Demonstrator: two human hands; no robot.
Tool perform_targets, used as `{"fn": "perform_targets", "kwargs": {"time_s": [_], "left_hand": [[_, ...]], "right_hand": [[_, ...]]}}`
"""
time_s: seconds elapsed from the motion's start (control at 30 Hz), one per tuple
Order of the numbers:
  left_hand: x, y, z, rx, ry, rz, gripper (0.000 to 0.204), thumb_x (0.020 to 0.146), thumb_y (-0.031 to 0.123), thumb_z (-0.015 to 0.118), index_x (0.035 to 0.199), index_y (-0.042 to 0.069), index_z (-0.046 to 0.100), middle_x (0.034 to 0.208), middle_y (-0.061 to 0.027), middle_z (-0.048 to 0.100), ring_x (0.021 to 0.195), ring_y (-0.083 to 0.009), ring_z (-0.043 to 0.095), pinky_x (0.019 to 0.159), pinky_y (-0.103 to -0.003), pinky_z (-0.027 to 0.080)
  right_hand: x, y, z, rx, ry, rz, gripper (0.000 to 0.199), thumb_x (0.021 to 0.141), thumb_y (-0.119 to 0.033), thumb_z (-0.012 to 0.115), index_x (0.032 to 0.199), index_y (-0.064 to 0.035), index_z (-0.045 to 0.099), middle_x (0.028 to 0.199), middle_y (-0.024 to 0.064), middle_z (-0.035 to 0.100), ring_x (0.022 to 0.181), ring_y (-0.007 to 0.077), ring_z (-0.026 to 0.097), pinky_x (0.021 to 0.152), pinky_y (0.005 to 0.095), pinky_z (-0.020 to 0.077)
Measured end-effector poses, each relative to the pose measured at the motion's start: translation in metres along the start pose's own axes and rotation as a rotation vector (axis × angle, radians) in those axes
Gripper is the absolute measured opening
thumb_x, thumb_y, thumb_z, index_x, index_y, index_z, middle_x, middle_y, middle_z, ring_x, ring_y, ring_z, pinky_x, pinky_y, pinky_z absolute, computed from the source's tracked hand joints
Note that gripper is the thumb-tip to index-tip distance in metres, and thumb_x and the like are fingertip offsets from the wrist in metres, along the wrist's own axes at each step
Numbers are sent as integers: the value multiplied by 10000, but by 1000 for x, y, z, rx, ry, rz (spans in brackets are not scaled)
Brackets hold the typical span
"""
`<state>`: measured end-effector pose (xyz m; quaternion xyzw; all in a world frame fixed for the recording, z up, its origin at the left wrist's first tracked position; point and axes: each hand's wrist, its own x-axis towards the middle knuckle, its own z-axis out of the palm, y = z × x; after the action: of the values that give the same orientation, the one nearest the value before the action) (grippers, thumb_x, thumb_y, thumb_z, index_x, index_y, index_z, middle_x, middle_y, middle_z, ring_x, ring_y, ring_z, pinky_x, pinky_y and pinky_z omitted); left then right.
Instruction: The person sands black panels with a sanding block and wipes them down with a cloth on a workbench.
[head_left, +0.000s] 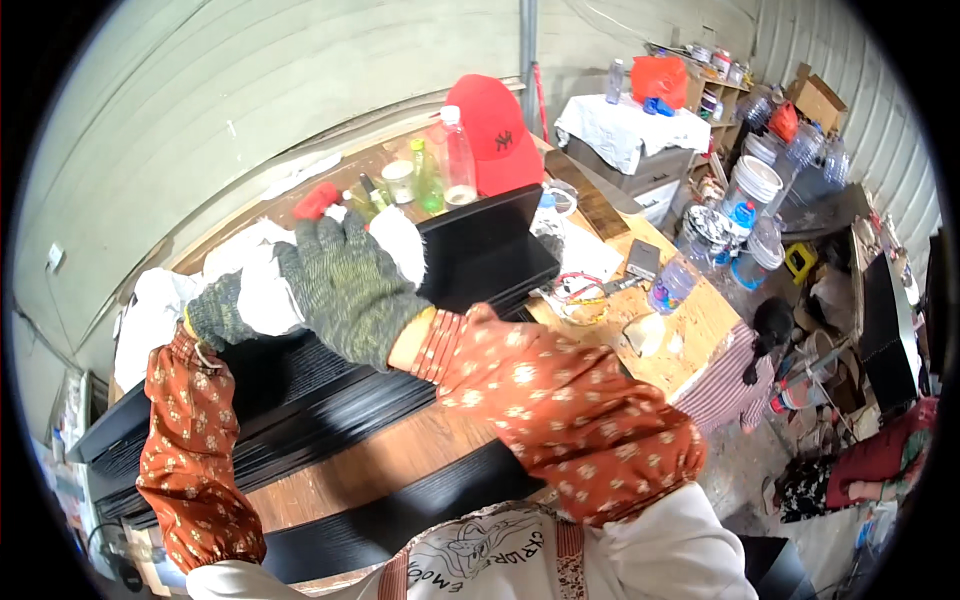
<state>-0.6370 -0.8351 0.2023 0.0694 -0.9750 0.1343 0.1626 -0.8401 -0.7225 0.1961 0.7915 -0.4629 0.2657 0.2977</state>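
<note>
Both my hands wear grey-green knit gloves, with orange flowered sleeve covers on the forearms. My right hand [350, 285] is above the stacked black strips, its back to me, gripping a wad of white cloth [400, 243] that shows on its right side. My left hand [220, 312] is close beside it, its fingers against another white cloth part [268, 297] between the two gloves; whether this is one cloth is hidden. Beneath them the long black strips [330, 415] lie side by side across the wooden table [385, 455]. A black angled panel [480, 250] stands right of my right hand.
Behind the hands are white rags [160, 305], a green bottle [427, 178], a clear bottle [458, 160] and a red cap [495, 135]. Wires [580, 298] and a plastic cup [672, 287] lie on the right board. Buckets [752, 185] crowd the floor; another person's legs [860, 470] show at far right.
</note>
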Motion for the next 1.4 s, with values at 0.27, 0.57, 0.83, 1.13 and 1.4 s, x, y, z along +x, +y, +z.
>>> {"fn": "perform_targets", "kwargs": {"time_s": [0.27, 0.57, 0.83, 1.13, 1.4], "left_hand": [[49, 55, -64, -449, -539, -767, 535, 712, 212, 720, 1226, 97, 623, 1041, -159, 669, 955, -278, 637, 856, -370, 489], [39, 56, -55, -238, -403, -779, 403, 740, 275, 705, 1095, 87, 674, 910, -126, 681, 852, -253, 643, 780, -372, 504], [44, 53, -57, -420, -462, -786, 540, 712, 263, 731, 1224, 122, 632, 942, -134, 686, 910, -281, 643, 816, -380, 499], [23, 39, -39, -181, -349, -666, 500, 703, 278, 759, 1153, 93, 644, 1043, -105, 680, 929, -246, 637, 815, -358, 492], [-43, 49, -73, -145, -306, -752, 485, 731, 457, 748, 996, 57, 683, 865, -124, 683, 813, -296, 646, 748, -386, 507]], "right_hand": [[-72, 117, -24, -115, -28, 191, 573, 736, -179, 660, 1274, -37, 526, 1327, 220, 468, 1215, 382, 457, 1042, 513, 317], [-10, 3, 11, -28, 40, -63, 551, 806, -187, 576, 1312, 5, 468, 1305, 253, 461, 1243, 388, 428, 1013, 525, 346], [-66, 118, -27, -292, -127, 235, 581, 852, -291, 577, 1338, -5, 436, 1341, 223, 430, 1247, 356, 418, 975, 543, 366], [-15, 9, 15, -107, 25, -32, 493, 847, -183, 505, 1283, 46, 481, 1318, 275, 471, 1214, 403, 469, 1030, 555, 343], [-82, 140, -20, -279, -19, 85, 406, 770, -106, 537, 1171, -47, 570, 1093, 159, 566, 1011, 345, 538, 903, 484, 411]]}}
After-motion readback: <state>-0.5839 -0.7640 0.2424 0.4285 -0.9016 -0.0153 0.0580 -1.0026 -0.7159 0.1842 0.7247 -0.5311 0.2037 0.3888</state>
